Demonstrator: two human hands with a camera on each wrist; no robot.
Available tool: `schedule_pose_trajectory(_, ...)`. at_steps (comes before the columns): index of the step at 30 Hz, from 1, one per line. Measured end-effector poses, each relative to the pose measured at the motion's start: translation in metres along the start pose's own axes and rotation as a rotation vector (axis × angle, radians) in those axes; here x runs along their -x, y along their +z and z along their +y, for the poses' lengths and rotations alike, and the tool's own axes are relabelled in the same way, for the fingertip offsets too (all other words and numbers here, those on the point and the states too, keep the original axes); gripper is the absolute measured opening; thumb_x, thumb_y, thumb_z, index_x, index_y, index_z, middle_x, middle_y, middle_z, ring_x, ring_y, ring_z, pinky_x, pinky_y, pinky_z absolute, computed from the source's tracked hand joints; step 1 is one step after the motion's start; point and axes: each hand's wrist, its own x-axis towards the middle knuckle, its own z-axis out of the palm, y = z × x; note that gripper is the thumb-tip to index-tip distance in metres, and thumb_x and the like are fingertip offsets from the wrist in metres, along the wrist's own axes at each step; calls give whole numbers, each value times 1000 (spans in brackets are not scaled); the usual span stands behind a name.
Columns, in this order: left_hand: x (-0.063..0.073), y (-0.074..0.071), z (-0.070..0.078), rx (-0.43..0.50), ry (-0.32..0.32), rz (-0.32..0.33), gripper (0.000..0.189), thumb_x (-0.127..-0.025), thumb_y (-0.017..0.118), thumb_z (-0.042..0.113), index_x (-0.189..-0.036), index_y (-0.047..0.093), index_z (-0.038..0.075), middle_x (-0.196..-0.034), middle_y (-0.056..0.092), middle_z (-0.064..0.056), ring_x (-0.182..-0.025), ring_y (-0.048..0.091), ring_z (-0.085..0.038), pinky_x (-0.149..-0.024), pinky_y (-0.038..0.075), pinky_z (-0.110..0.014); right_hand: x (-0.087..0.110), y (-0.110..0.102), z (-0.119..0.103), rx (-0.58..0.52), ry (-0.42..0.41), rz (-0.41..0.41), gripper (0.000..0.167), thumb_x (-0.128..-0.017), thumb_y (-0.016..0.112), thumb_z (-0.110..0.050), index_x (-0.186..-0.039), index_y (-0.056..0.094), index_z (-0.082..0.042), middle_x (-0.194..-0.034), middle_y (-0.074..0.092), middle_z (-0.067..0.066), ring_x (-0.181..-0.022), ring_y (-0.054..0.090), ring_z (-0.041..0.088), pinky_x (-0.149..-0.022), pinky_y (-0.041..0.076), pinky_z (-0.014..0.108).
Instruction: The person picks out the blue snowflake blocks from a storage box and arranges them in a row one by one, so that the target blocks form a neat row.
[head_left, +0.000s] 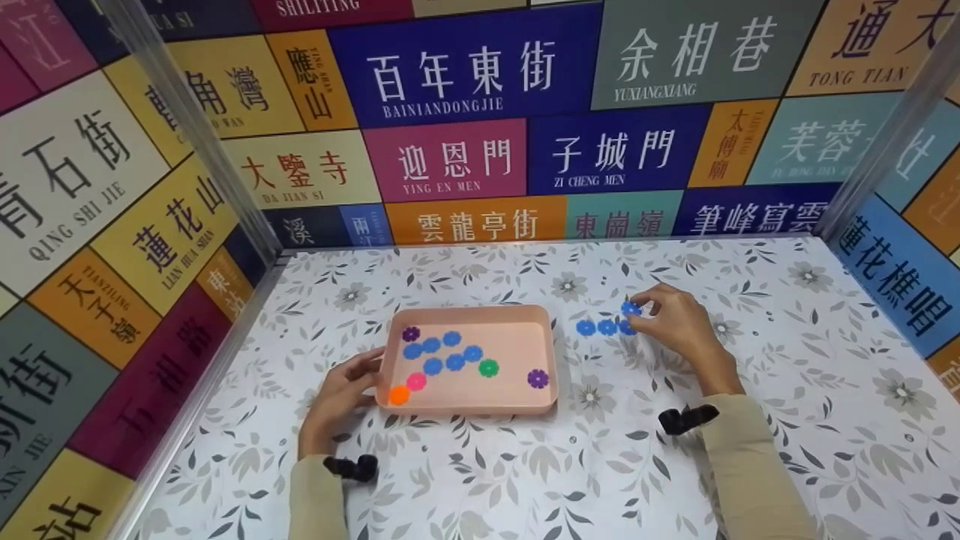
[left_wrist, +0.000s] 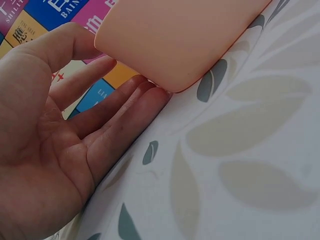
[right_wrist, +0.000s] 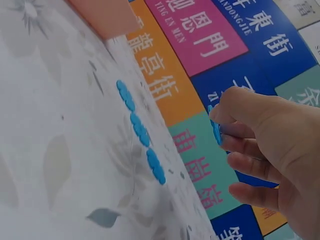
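My right hand (head_left: 679,319) pinches a blue flower-shaped piece (right_wrist: 216,127) between thumb and fingertips, raised off the table. Close by it on the cloth lies a row of three more blue flower-shaped pieces (head_left: 585,328). At the left end of a shallow pink tray (head_left: 480,406), my left hand (head_left: 349,386) touches the side with fairly straight fingers; the left wrist view shows them against the tray's corner. Inside the tray are several blue pieces (head_left: 451,339), two purple ones (head_left: 538,379), a green one (head_left: 488,367), a pink one (head_left: 416,382) and an orange one (head_left: 400,395).
A white cloth (head_left: 525,480) with grey leaves and flowers covers the table. Behind and at both sides stand walls of coloured sign panels (head_left: 465,67). Clear strips (head_left: 877,127) run up the corners. A black strap (head_left: 686,418) sits on each wrist.
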Motion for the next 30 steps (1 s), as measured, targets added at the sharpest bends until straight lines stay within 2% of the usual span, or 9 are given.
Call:
schedule_pose_trajectory(6,-1,-1,0,-4,-35,-15,48,-94,63,19,-140,58,27,-135,62,-9,-110,61,-25,-85,58,-33,0,2,17,-16,33,3,37,-82,72,-24,-114,74,-5,-108,70,16,-86,62,28,-67,44,33)
schedule_pose_trajectory(10,-1,-1,0,-5,-41,-18,49,-93,63,18,-141,58,28,-137,61,-9,-113,61,-25,-86,59,-34,1,3,28,-48,49,0,36,-82,73,-21,-113,74,-3,-107,70,18,-88,64,30,-70,47,33)
schedule_pose_trajectory(16,-1,0,-1,-16,-30,-4,50,-92,62,14,-141,59,25,-138,61,-11,-116,59,-25,-86,59,-35,5,5,38,-48,76,-43,36,-84,72,-20,-115,73,-1,-113,68,22,-96,69,36,-79,55,45)
schedule_pose_trajectory(23,-1,0,0,9,-51,2,50,-92,63,14,-140,59,26,-138,61,-10,-117,59,-26,-87,58,-35,5,8,42,8,83,-82,39,-83,72,-22,-115,72,1,-115,67,24,-96,68,38,-85,53,53)
schedule_pose_trajectory(30,0,-1,-2,19,17,-18,49,-93,61,11,-141,58,19,-135,63,-16,-111,64,-25,-82,61,-37,6,8,44,-2,91,-88,40,-85,70,-22,-118,71,2,-116,66,25,-99,66,39,-86,52,54)
